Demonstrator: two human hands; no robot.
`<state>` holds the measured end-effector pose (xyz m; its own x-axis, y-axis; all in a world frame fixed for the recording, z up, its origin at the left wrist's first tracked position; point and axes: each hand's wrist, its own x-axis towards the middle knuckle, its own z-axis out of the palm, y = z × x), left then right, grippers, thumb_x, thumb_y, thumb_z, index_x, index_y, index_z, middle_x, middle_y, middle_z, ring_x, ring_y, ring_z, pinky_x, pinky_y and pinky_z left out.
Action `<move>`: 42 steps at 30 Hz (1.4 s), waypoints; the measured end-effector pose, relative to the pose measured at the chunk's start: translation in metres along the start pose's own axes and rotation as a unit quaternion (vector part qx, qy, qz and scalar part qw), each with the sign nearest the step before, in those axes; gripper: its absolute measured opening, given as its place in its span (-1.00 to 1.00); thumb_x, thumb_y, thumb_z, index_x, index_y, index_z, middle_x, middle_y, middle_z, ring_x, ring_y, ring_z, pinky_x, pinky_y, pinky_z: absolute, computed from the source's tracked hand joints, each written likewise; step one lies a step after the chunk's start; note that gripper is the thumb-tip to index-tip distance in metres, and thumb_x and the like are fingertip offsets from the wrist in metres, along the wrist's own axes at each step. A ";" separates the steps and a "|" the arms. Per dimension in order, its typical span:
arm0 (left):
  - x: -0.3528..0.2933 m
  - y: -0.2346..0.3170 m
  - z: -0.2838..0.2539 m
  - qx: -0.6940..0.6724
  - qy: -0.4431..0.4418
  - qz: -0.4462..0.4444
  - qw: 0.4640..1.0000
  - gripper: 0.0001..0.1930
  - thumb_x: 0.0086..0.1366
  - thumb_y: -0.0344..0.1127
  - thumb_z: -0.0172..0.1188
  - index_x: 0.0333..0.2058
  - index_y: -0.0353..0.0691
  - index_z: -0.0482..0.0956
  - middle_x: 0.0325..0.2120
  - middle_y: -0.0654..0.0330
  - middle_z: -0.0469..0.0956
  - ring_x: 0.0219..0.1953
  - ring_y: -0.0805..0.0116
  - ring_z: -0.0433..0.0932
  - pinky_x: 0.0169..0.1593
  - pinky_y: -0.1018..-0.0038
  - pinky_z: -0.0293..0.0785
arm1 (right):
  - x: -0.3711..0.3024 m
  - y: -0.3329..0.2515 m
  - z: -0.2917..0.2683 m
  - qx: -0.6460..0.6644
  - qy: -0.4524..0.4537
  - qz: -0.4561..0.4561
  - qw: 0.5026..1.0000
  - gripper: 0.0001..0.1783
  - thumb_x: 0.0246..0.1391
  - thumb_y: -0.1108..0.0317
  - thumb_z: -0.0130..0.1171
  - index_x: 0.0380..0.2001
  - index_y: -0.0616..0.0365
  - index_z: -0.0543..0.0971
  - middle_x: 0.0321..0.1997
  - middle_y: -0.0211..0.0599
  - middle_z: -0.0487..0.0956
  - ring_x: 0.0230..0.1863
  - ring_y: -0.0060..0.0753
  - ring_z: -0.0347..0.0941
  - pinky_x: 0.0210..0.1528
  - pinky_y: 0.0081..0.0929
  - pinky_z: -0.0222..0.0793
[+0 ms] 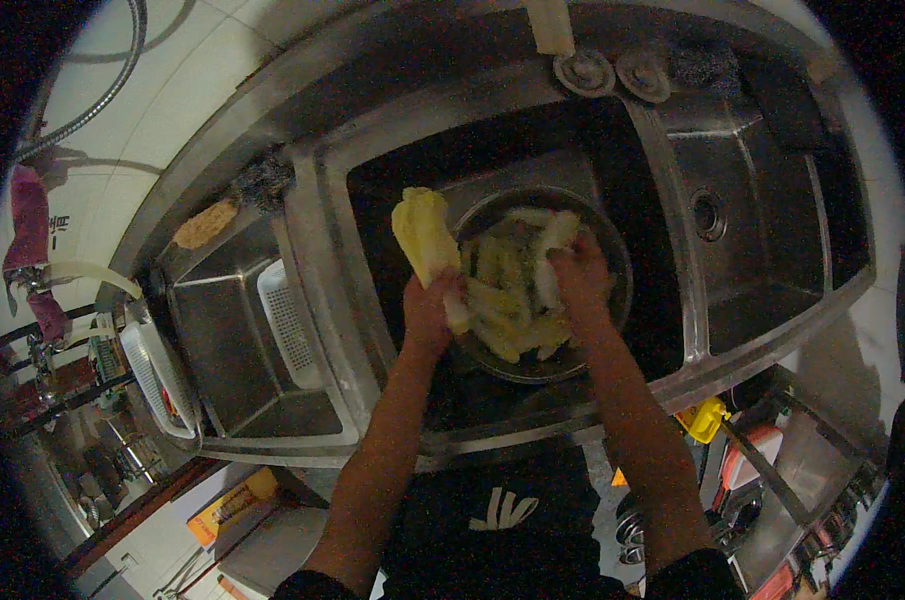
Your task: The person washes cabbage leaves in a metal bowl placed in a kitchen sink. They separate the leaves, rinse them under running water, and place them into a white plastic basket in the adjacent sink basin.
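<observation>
My left hand [430, 310] is closed round the white base of a bundle of pale yellow cabbage leaves [422, 235]. It holds them up at the left rim of a round metal basin [627, 250]. Inside the basin lie several loose cabbage leaves [497, 265], yellow-green with white stalks. My right hand [582, 275] reaches over the basin's right side, its fingers curled against a whitish leaf [549, 245]. Motion and dim light blur those fingertips. The basin sits in the middle sink [372, 200].
A left sink [232, 340] contains a white perforated basket [290, 325], with another basket [157, 375] farther left. The right sink [752, 290] has a drain. Scrubbing pads [207, 225] lie on the back ledge. A yellow container [705, 420] is below the counter at right.
</observation>
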<state>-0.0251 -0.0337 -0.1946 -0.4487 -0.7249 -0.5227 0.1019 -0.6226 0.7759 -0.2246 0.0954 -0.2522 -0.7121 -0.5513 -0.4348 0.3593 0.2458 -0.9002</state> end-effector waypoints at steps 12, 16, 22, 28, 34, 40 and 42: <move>0.057 -0.145 0.025 0.263 0.058 -0.015 0.963 -0.62 0.41 -0.17 0.20 -0.01 -0.40 0.59 -0.24 0.01 0.66 -0.27 0.17 0.61 -0.19 0.17 0.51 | -0.013 0.026 -0.007 -0.530 -0.050 -0.110 0.839 -0.60 0.15 0.19 0.29 -0.07 0.30 0.58 0.03 0.13 0.58 0.07 0.20 0.54 0.12 0.04 0.50; 0.084 -0.173 0.005 0.365 0.037 -0.153 0.918 -0.67 0.40 -0.22 0.18 -0.06 -0.41 0.60 -0.27 -0.01 0.66 -0.33 0.17 0.61 -0.24 0.15 0.48 | 0.001 0.061 -0.007 -0.562 -0.042 -0.060 0.824 -0.63 0.18 0.27 0.26 -0.02 0.26 0.55 0.02 0.12 0.58 0.00 0.22 0.57 0.08 0.08 0.51; 0.084 -0.190 -0.002 0.214 0.060 -0.073 0.972 -0.62 0.37 -0.26 0.22 0.07 -0.33 0.52 -0.19 0.07 0.63 -0.26 0.12 0.61 -0.19 0.15 0.53 | 0.039 0.122 -0.028 -0.457 0.005 -0.230 0.859 -0.66 0.23 0.35 0.18 0.05 0.20 0.51 -0.02 0.06 0.59 -0.03 0.19 0.57 0.02 0.02 0.52; 0.045 -0.116 0.012 0.030 0.015 -0.140 0.990 -0.38 0.36 -0.10 0.30 0.29 -0.20 0.34 -0.05 0.11 0.58 -0.10 0.14 0.59 -0.09 0.15 0.58 | 0.021 0.037 -0.036 -0.159 -0.021 0.150 0.976 -0.50 0.18 0.43 0.21 0.20 0.23 0.46 0.05 0.01 0.59 0.01 0.00 0.57 0.02 -0.05 0.53; 0.027 -0.085 0.024 -0.095 -0.047 -0.238 0.965 -0.32 0.42 0.17 0.22 0.32 -0.15 0.36 0.04 0.09 0.59 -0.01 0.09 0.61 0.03 0.09 0.60 | -0.045 -0.022 -0.003 0.312 -0.048 0.180 0.932 -0.51 0.23 0.44 0.21 0.21 0.31 0.45 0.11 -0.13 0.59 0.10 -0.09 0.57 0.08 -0.09 0.57; 0.027 -0.071 0.027 -0.141 -0.108 -0.314 0.933 -0.29 0.47 0.26 0.07 0.33 -0.17 0.36 0.19 0.03 0.54 0.15 0.01 0.58 0.18 0.03 0.55 | -0.055 -0.047 0.013 0.192 -0.011 0.177 0.965 -0.53 0.26 0.41 0.24 0.21 0.24 0.47 0.10 -0.18 0.60 0.06 -0.18 0.57 0.08 -0.16 0.56; 0.022 -0.064 0.031 -0.193 -0.102 -0.343 0.914 -0.28 0.47 0.28 0.04 0.34 -0.17 0.36 0.19 0.03 0.55 0.15 0.01 0.59 0.19 0.03 0.55 | -0.065 -0.055 0.017 0.193 0.001 0.138 0.971 -0.53 0.26 0.39 0.26 0.21 0.22 0.48 0.08 -0.21 0.61 0.04 -0.22 0.57 0.06 -0.20 0.55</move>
<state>-0.0689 -0.0004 -0.2449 -0.6773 -0.0794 -0.7314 0.0219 -0.9959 0.0879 -0.1878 0.1036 -0.1744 -0.5568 -0.5053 -0.6592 0.7360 0.0677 -0.6736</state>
